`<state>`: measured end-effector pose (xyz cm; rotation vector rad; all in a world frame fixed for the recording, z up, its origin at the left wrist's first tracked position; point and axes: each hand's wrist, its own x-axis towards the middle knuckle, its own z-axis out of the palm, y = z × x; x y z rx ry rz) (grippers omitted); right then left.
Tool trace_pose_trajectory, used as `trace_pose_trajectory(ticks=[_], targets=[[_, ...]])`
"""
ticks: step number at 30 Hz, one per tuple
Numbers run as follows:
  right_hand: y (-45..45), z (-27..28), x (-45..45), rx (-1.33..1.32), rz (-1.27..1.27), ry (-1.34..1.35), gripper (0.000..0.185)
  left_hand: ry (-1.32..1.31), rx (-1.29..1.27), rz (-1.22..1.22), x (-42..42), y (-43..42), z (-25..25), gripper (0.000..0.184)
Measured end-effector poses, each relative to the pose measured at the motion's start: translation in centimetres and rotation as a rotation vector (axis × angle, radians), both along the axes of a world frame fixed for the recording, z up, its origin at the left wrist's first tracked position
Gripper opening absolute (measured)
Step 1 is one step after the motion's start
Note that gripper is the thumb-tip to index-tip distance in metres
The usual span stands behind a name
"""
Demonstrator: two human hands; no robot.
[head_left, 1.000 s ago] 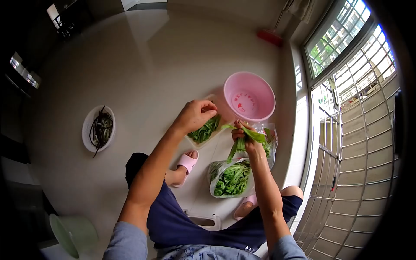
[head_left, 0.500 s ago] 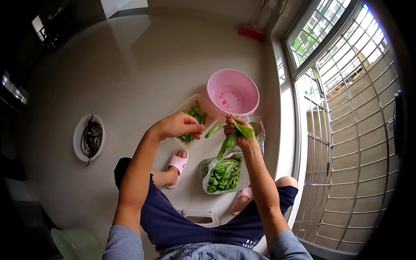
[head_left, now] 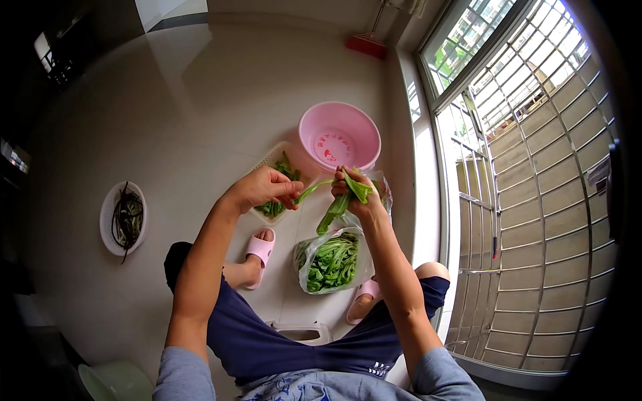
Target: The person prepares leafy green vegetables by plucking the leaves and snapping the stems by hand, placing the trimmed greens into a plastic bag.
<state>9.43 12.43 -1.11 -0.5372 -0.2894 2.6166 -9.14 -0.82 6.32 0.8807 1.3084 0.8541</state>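
My right hand (head_left: 354, 190) is closed around a few green leafy stalks (head_left: 332, 212) that hang down and to the left. My left hand (head_left: 266, 188) has its fingers pinched at the tip of one leaf (head_left: 309, 191) reaching out from that bunch. Beneath my left hand, a cream basket (head_left: 261, 160) holds cut greens (head_left: 273, 206). Just beyond my right hand stands a pink basin (head_left: 309, 127) with red print on its bottom. A clear plastic bag (head_left: 303, 258) full of leafy greens (head_left: 332, 262) lies open on the floor below my hands.
A white oval basket (head_left: 107, 215) with dark long pods or stalks is on the floor at left. A light green bucket (head_left: 100, 384) stands at lower left, a red broom (head_left: 366, 46) at the top. A barred window runs along the right. My pink slippers (head_left: 259, 248) flank the bag.
The view has shifted, so the things on the floor appear further left. My left hand has come from above the cream basket to the leaf in my right hand's bunch.
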Motion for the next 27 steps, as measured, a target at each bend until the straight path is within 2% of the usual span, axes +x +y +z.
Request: trace_pose_trajectory(ticks=[2,6,8,11,14,18,20,21,22,24,25,26,27], targets=[[0.1,-0.1,0.0,-0.008,-0.001,0.012,0.009,0.018,0.071,-0.06,-0.2,0.0,-0.6,0.016],[0.2,0.1,-0.3,-0.011,-0.009,0.008,0.009,0.056,0.085,-0.037,-0.5,-0.1,-0.9,0.015],[0.2,0.1,-0.5,-0.016,0.002,0.026,0.009,-0.006,0.138,-0.05,-0.7,-0.1,-1.7,0.018],[0.2,0.2,-0.8,0.011,-0.074,0.066,0.009,0.014,0.146,0.011,-0.9,-0.1,-1.9,0.015],[0.1,0.2,-0.9,0.141,-0.122,0.074,0.012,0.069,0.151,0.073,-1.1,0.0,-2.3,0.012],[-0.8,1.1,-1.6,0.206,-0.172,0.097,0.012,0.284,0.094,0.125,-1.0,0.2,-2.7,0.009],[-1.3,1.5,-2.2,0.244,-0.228,0.116,0.012,0.709,0.038,0.084,-0.7,0.1,-1.9,0.01],[-1.2,1.5,-2.5,0.219,-0.262,0.164,0.011,1.072,0.045,0.084,-0.7,0.1,-2.5,0.01],[-1.1,1.6,-2.7,0.276,-0.295,0.166,0.011,1.073,0.04,0.093,-0.9,-0.1,-3.1,0.01],[-0.3,0.7,-3.3,0.352,-0.335,0.069,0.012,1.318,0.07,0.25,-1.5,-0.6,-3.5,0.011],[-0.1,0.1,-3.8,0.35,-0.326,0.071,0.012,1.318,0.142,0.31,-2.1,-0.7,-3.3,0.01],[0.0,-0.6,-4.4,0.412,-0.341,-0.07,0.012,1.321,0.137,0.314,-2.7,-0.8,-3.0,0.01],[0.2,-1.5,-5.1,0.474,-0.354,-0.213,0.012,1.159,0.258,0.431,-3.1,-1.1,-2.2,0.009]])
